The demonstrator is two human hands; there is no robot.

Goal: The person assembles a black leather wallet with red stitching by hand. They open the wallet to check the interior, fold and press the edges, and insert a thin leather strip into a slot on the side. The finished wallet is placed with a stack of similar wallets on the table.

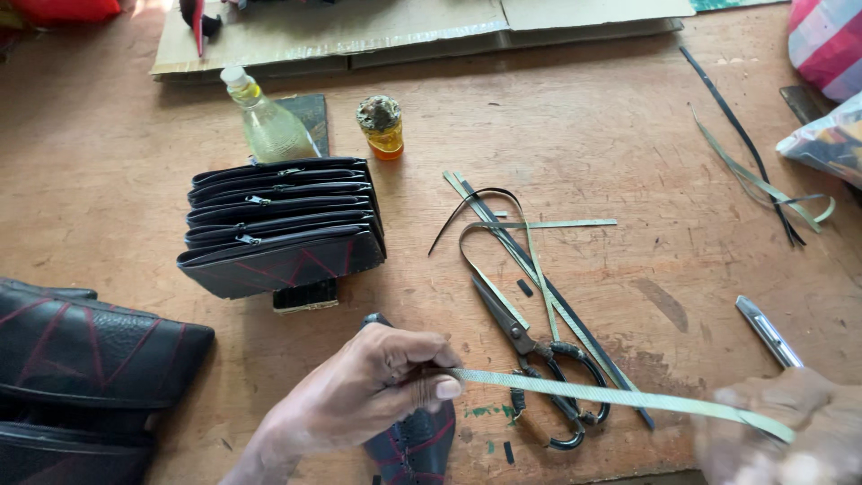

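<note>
- Head view, lower centre: left hand (359,395), fingers (444,388) pinched shut on one end of a pale green strip (593,392).
- Lower right: right hand (790,431), blurred, closed around the strip's other end; strip stretched taut between both hands above the bench (628,117).
- Beneath the strip: scissors (539,359) among loose strips.
- Centre left: stack of black zip wallets (283,224).
- Upper centre: clear bottle (265,121), small amber jar (383,127).

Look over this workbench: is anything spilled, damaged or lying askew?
Nothing is spilled or broken. Loose strips lie tangled across the scissors, and small offcuts dot the table. The stacked wallets stand tidy. Both hands hold one strip taut.
</note>
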